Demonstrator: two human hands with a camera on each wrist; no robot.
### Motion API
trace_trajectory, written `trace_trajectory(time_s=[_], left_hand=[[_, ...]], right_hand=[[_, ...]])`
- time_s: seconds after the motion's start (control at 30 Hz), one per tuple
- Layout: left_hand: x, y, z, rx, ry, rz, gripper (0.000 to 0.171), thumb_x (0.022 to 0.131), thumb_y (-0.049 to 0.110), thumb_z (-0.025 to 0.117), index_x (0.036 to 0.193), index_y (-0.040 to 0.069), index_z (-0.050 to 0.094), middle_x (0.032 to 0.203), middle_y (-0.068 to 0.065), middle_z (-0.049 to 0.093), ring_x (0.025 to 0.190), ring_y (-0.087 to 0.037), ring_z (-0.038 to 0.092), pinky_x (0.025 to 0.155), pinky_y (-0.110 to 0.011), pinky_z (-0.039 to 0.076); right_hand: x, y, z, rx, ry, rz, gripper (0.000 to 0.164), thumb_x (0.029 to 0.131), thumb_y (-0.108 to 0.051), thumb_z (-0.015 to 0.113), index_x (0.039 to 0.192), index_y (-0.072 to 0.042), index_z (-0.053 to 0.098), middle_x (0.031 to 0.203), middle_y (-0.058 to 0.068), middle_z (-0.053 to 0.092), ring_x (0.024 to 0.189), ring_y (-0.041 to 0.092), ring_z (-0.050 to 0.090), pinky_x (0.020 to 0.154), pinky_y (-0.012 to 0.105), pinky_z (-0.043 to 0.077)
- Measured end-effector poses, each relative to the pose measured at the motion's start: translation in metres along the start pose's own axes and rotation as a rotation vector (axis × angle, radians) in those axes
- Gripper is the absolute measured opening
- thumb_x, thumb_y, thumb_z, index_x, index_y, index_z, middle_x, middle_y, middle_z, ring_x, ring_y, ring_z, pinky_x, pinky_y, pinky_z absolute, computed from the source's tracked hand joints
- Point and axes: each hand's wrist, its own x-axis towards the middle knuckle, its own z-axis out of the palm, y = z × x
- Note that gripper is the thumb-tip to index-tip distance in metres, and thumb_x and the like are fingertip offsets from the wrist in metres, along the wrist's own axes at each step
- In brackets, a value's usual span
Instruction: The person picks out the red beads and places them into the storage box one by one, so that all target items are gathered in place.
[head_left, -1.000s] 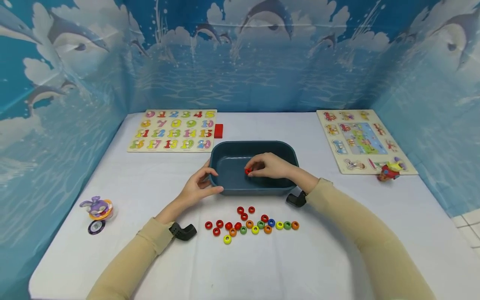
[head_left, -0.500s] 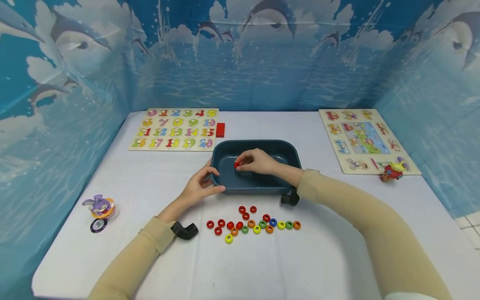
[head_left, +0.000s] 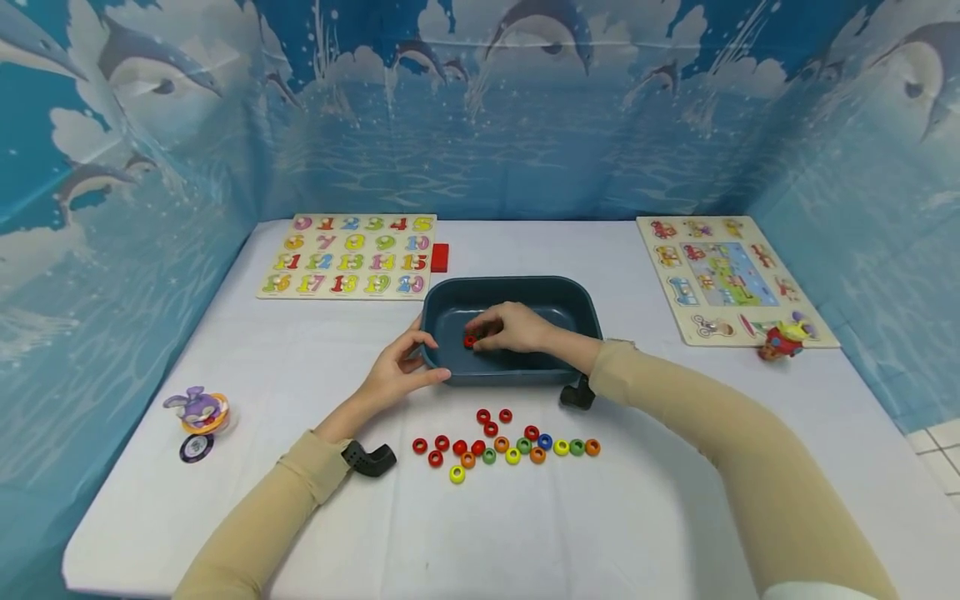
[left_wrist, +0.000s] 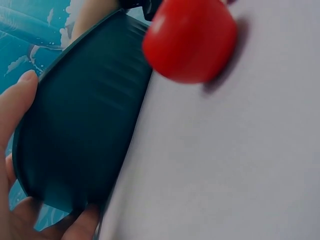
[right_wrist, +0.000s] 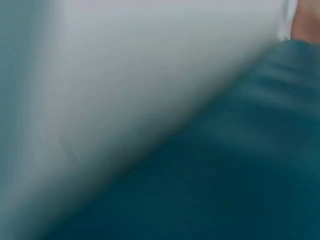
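Note:
A dark teal rectangular tub (head_left: pixel 510 379) stands mid-table. At its left end my left hand (head_left: pixel 397 365) grips the wall, fingers over the rim and thumb at the front corner. In the left wrist view, thumb and fingers curl around the tub's end (left_wrist: pixel 80 120). Inside the tub, low over the floor, my right hand (head_left: pixel 513 327) pinches a red bead (head_left: pixel 469 342) at its fingertips. The right wrist view is blurred, with the tub (right_wrist: pixel 225 175) filling its lower right and the bead out of sight.
Several red, orange, yellow, green and blue beads (head_left: pixel 512 456) lie before the tub. A number puzzle board (head_left: pixel 348 258) and a red block (head_left: pixel 439 257) lie back left, a picture puzzle (head_left: pixel 731 279) and toy figure (head_left: pixel 783 340) right. A purple bunny toy (head_left: pixel 198 410) stands left beside a round disc (head_left: pixel 197 448).
My right hand has moved left within the tub with the red bead, then slightly down toward the near side. My left hand has kept its grip on the tub.

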Motion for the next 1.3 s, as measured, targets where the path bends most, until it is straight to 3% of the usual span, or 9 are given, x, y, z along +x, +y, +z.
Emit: trace_trajectory(time_s=[0.07,0.2,0.3,0.43,0.63,0.83,1.03,1.3], left_hand=[[0.0,0.001,0.001,0.007,0.001,-0.004,0.038,0.077,0.002,0.068,0.105,-0.009,0.044,0.147,-0.016,0.007,0.129,-0.034,0.022,0.094,-0.048,0.035],[-0.001,0.002,0.0,0.02,0.014,-0.014,0.037,0.077,0.005,0.069,0.104,-0.006,0.046,0.147,-0.014,0.009,0.129,-0.029,0.024,0.094,-0.048,0.035],[-0.001,0.002,0.001,0.022,0.024,-0.014,0.036,0.077,0.005,0.069,0.104,-0.005,0.047,0.147,-0.012,0.01,0.129,-0.028,0.025,0.093,-0.048,0.036],[0.0,0.0,0.0,0.015,0.019,-0.001,0.038,0.077,0.003,0.068,0.104,-0.008,0.045,0.147,-0.014,0.009,0.13,-0.032,0.022,0.093,-0.048,0.035],[0.0,0.0,-0.001,0.011,0.02,0.003,0.038,0.077,0.003,0.068,0.104,-0.009,0.045,0.147,-0.016,0.008,0.127,-0.039,0.025,0.094,-0.049,0.034],[0.0,0.003,0.001,0.005,0.016,0.0,0.038,0.077,0.002,0.068,0.105,-0.01,0.044,0.147,-0.016,0.007,0.127,-0.04,0.025,0.094,-0.05,0.033],[0.0,0.002,0.001,-0.004,0.015,0.01,0.038,0.077,0.002,0.068,0.105,-0.01,0.044,0.147,-0.017,0.007,0.127,-0.04,0.023,0.093,-0.05,0.034],[-0.001,0.002,0.001,0.01,0.007,0.005,0.041,0.077,0.003,0.068,0.108,-0.01,0.044,0.147,-0.016,0.008,0.128,-0.038,0.022,0.093,-0.049,0.034]], right_hand=[[-0.006,-0.004,-0.011,0.017,0.023,-0.009,0.037,0.081,-0.023,0.066,0.115,-0.01,0.06,0.108,0.003,0.06,0.086,0.011,0.058,0.073,0.025,0.049],[-0.029,-0.023,-0.037,0.167,0.078,-0.057,0.036,0.082,-0.023,0.065,0.114,-0.008,0.059,0.105,0.004,0.062,0.086,0.012,0.059,0.074,0.027,0.049],[-0.057,-0.038,-0.047,0.257,0.075,-0.112,0.032,0.082,-0.02,0.065,0.111,-0.007,0.06,0.101,0.006,0.063,0.081,0.014,0.059,0.066,0.029,0.05],[-0.093,-0.049,-0.038,0.259,0.003,-0.15,0.028,0.081,-0.022,0.066,0.108,-0.013,0.062,0.096,0.002,0.064,0.074,0.013,0.058,0.055,0.027,0.048],[-0.127,-0.04,-0.003,0.201,-0.096,-0.115,0.027,0.082,-0.024,0.065,0.106,-0.014,0.063,0.098,-0.001,0.064,0.071,0.007,0.059,0.056,0.025,0.05],[-0.139,-0.024,0.021,0.218,-0.042,-0.083,0.025,0.082,-0.021,0.065,0.105,-0.01,0.064,0.099,-0.001,0.064,0.069,0.008,0.058,0.054,0.024,0.049],[-0.138,-0.013,0.03,0.21,-0.001,-0.083,0.025,0.08,-0.021,0.067,0.103,-0.011,0.064,0.093,-0.002,0.064,0.064,0.008,0.054,0.053,0.022,0.047],[-0.137,-0.031,0.026,0.209,-0.01,-0.043,0.024,0.077,-0.008,0.069,0.1,-0.002,0.065,0.089,0.006,0.065,0.062,0.017,0.053,0.052,0.022,0.044]])
